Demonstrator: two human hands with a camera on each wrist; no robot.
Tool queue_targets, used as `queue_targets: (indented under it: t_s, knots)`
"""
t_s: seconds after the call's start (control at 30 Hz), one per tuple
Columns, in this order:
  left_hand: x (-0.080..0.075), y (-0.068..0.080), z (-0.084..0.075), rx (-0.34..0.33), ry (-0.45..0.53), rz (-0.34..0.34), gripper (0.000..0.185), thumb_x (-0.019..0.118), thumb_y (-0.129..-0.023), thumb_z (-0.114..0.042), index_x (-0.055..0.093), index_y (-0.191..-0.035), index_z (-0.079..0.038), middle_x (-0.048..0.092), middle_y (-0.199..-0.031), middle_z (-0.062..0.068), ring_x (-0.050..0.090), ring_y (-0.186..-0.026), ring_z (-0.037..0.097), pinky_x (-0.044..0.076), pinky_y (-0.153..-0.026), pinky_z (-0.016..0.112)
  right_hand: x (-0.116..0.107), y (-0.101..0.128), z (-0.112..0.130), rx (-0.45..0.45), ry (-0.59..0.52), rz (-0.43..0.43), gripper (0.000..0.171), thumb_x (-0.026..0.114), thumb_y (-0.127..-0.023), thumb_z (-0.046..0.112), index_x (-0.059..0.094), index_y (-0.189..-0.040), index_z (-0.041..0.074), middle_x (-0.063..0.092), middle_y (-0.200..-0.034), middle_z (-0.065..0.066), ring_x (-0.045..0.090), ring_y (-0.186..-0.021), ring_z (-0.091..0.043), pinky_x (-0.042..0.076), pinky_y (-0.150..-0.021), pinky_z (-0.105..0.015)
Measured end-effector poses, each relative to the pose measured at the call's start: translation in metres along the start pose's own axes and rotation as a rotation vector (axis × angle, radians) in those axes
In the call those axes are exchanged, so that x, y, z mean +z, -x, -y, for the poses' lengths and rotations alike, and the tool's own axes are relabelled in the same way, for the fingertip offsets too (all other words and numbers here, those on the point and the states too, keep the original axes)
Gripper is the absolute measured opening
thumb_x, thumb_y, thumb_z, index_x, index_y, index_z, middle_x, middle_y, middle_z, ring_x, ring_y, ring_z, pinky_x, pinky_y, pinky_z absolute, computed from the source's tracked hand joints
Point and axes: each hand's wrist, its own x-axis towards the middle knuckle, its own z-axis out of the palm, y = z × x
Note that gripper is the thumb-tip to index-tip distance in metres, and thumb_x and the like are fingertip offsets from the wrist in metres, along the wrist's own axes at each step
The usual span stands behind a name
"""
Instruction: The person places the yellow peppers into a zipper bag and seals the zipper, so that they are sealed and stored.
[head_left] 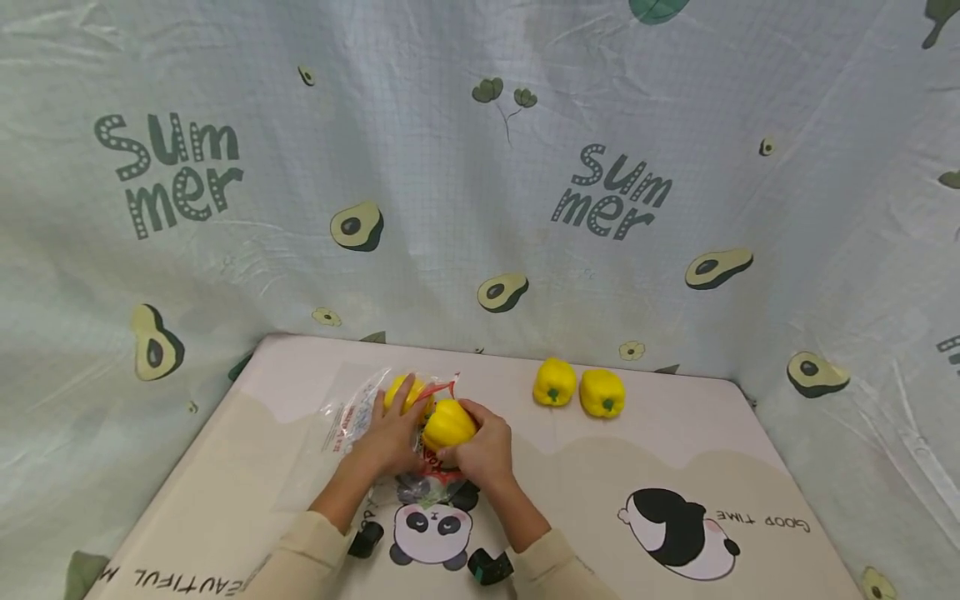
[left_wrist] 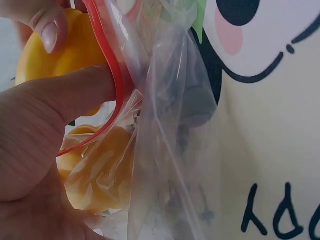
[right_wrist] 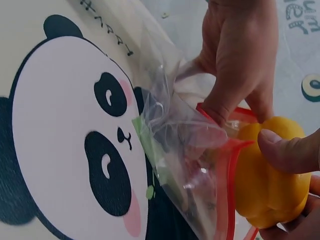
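Note:
With my right hand I grip a yellow bell pepper, thumb on one side and fingers on the other, at the mouth of a clear plastic zip bag. The bag's red zip edge runs close beside that pepper. My left hand spreads its fingers at the bag's mouth, the thumb straight through the red-edged opening in the left wrist view. Another yellow bell pepper lies inside the bag, seen through the plastic and partly covered by my left hand in the head view.
Two more yellow bell peppers, one on the left and one on the right, stand at the back of the table. Its cover has printed pandas. A curtain with avocado prints hangs behind and at both sides.

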Motion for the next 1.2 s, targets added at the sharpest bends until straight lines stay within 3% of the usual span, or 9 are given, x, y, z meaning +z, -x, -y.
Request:
queue_targets:
  t_s: [0.23, 0.67, 0.87, 1.07, 1.2]
  knots:
    - [0.0, -0.002, 0.001, 0.023, -0.003, -0.004, 0.103, 0.093, -0.072, -0.02, 0.041, -0.16, -0.013, 0.002, -0.177, 0.015, 0.005, -0.157, 0.06, 0.022, -0.122, 0.077, 0.003, 0.003, -0.002, -0.055, 0.038, 0.028, 0.078, 0.093, -0.069, 0.002, 0.064, -0.141, 0.007, 0.07, -0.138, -0.012, 0.065, -0.123, -0.033, 0.05, -0.114, -0.056]
    - [0.001, -0.001, -0.001, -0.006, -0.004, 0.001, 0.103, 0.094, -0.073, -0.021, 0.041, -0.16, -0.016, 0.001, -0.178, 0.012, 0.002, -0.158, 0.059, 0.028, -0.119, 0.077, 0.009, -0.016, -0.013, -0.046, 0.006, -0.013, 0.076, 0.091, -0.072, 0.002, 0.062, -0.143, 0.01, 0.069, -0.14, -0.011, 0.064, -0.125, -0.034, 0.049, -0.115, -0.056]
    - [0.0, 0.0, -0.005, -0.01, 0.002, -0.002, 0.105, 0.093, -0.072, -0.017, 0.038, -0.162, -0.017, -0.001, -0.178, 0.013, 0.002, -0.157, 0.061, 0.033, -0.113, 0.08, 0.009, -0.02, -0.016, -0.042, 0.003, 0.04, 0.079, 0.088, -0.078, 0.006, 0.056, -0.149, 0.011, 0.064, -0.147, -0.012, 0.062, -0.129, -0.036, 0.047, -0.117, -0.057]
    - [-0.001, -0.002, -0.007, -0.054, -0.007, 0.016, 0.107, 0.092, -0.072, -0.019, 0.036, -0.163, -0.019, -0.004, -0.178, 0.01, -0.005, -0.158, 0.06, 0.034, -0.099, 0.09, 0.003, -0.025, -0.026, -0.097, 0.041, 0.167, 0.081, 0.077, -0.083, 0.001, 0.045, -0.157, 0.011, 0.053, -0.157, -0.013, 0.054, -0.141, -0.036, 0.04, -0.123, -0.057]
    - [0.0, -0.003, -0.008, -0.054, -0.015, 0.002, 0.11, 0.094, -0.071, -0.023, 0.034, -0.163, -0.021, -0.002, -0.178, 0.011, -0.008, -0.158, 0.058, 0.034, -0.1, 0.089, -0.001, -0.027, -0.031, -0.115, 0.017, 0.21, 0.074, 0.075, -0.084, -0.002, 0.042, -0.15, 0.005, 0.056, -0.152, -0.017, 0.057, -0.135, -0.033, 0.041, -0.122, -0.054]
